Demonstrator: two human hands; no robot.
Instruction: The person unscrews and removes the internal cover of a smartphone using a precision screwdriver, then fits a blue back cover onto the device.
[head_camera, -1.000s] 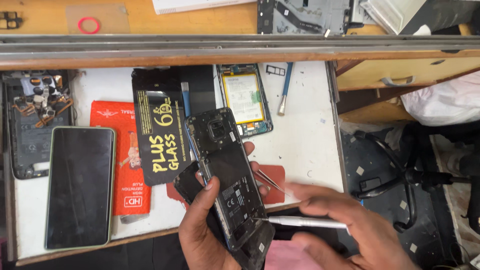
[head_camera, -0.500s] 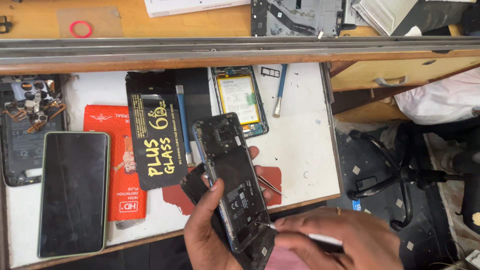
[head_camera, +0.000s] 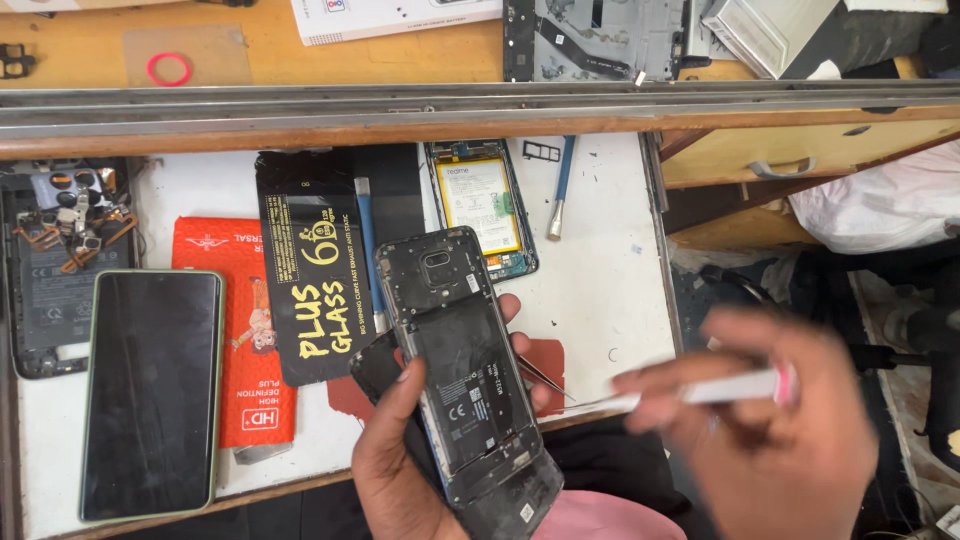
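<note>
My left hand (head_camera: 400, 455) grips an opened black phone (head_camera: 462, 365) with its back cover off, battery and camera module showing, held tilted over the front edge of the white work surface (head_camera: 600, 260). My right hand (head_camera: 770, 420), blurred, is off to the right of the phone and holds a thin white-handled tool (head_camera: 700, 392) pointing left toward it. The tool tip is apart from the phone. A pair of tweezers (head_camera: 545, 375) lies under the phone on a red patch.
A phone with a dark screen (head_camera: 150, 395) lies at the left, beside a red packet (head_camera: 245, 330) and a black screen-glass packet (head_camera: 312, 265). A second opened phone (head_camera: 482, 205), a blue tool (head_camera: 368, 245), a screwdriver (head_camera: 560, 190) and a parts tray (head_camera: 60, 260) sit nearby.
My right hand has pulled away to the right with the white tool, off the lower end of the phone. The left hand keeps holding the phone in about the same place.
</note>
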